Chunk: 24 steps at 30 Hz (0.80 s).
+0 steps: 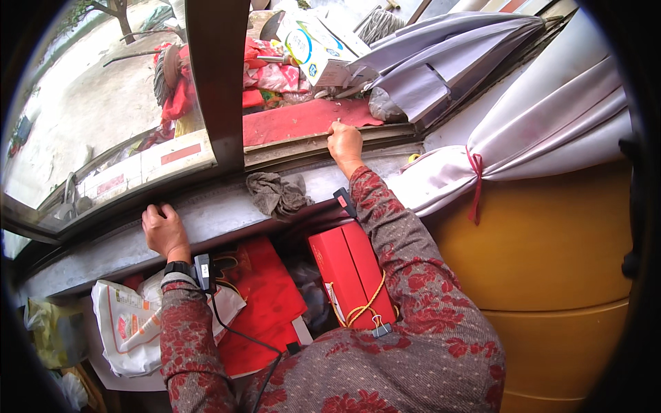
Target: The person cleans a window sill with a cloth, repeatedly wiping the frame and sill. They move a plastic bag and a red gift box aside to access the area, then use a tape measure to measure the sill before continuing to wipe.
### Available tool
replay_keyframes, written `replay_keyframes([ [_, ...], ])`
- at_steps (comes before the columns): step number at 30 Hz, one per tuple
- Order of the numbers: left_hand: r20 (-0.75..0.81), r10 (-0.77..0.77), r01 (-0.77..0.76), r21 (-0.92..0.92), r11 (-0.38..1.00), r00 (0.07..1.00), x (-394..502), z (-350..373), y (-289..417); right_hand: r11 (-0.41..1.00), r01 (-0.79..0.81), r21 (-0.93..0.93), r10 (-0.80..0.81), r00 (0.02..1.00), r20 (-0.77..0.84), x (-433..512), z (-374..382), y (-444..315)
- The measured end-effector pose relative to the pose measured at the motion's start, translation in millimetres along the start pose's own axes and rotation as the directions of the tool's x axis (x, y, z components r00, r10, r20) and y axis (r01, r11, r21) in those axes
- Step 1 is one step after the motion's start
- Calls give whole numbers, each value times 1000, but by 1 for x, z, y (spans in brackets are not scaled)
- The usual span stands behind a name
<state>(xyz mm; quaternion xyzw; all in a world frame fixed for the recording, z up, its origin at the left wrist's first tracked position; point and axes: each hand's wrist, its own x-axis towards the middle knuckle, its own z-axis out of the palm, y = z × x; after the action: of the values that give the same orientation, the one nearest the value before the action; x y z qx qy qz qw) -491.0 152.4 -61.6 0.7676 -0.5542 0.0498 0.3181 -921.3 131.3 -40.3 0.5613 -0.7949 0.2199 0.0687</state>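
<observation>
My left hand (165, 232) rests with bent fingers on the grey windowsill (217, 209), against the lower edge of the dark window frame (129, 199). Its fingertips are partly hidden. My right hand (345, 144) is curled over the track (289, 147) at the open part of the window. A small pale bit shows by its fingertips, and I cannot tell if it is pinched. Between the hands a crumpled grey-brown cloth (279, 193) lies on the sill. Just outside the track lies a red mat (304, 118) with small crumbs of debris.
Outside are a white printed carton (323, 49), a folded pale umbrella (413, 77) and a mop head (381, 26). A tied-back white curtain (542, 124) hangs right, above a wooden cabinet (542, 237). Below the sill are a red gift box (353, 273) and a white plastic bag (126, 325).
</observation>
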Motion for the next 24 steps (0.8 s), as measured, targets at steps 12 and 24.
replay_keyframes([
  [12,-15,17,-17,-4,1000,1000,0,9,-8,999,54,5,-18,418,-908,96,-169,0],
  [24,-41,19,-21,-51,998,999,-2,7,-5,647,-273,712,738,457,-496,177,-209,68],
])
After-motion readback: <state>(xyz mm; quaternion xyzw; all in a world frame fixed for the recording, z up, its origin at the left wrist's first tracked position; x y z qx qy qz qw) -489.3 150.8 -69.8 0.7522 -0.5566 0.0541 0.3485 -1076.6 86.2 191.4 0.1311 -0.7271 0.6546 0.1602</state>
